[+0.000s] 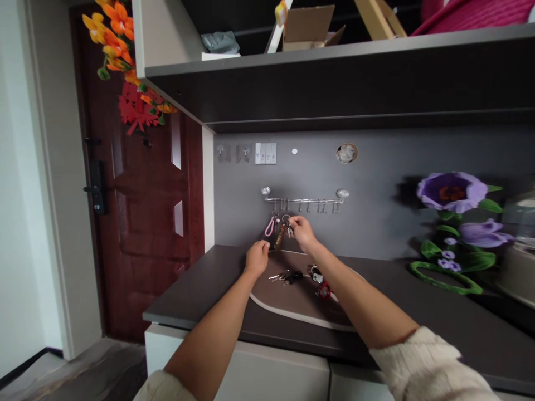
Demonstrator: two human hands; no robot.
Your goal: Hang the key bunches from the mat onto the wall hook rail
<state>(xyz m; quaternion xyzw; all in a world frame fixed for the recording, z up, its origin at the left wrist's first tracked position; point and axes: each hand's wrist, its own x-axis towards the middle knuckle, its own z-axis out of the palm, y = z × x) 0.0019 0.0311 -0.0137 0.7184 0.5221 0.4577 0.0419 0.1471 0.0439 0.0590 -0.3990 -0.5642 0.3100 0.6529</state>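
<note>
My right hand (302,231) pinches a key ring (286,219) just below the hook rail (304,200) on the wall. Several small keys and a brown, patterned tag (279,238) dangle from that ring. To its left a pink loop keychain (270,226) hangs from the rail. My left hand (257,258) is closed, fingers curled, low and left of the brown tag; whether anything is inside it is hidden. Beneath both hands, more keys (278,277) and a black key fob (296,275) lie on a brown mat (276,303). A red charm (324,290) lies partly behind my right forearm.
A dark countertop (192,287) carries the mat. Purple fabric flowers (452,192) stand at right beside a beige appliance (520,267). Overhead juts a shelf (334,83) holding an open cardboard box (307,28). Orange flowers (119,22) hang before a dark red door (146,234).
</note>
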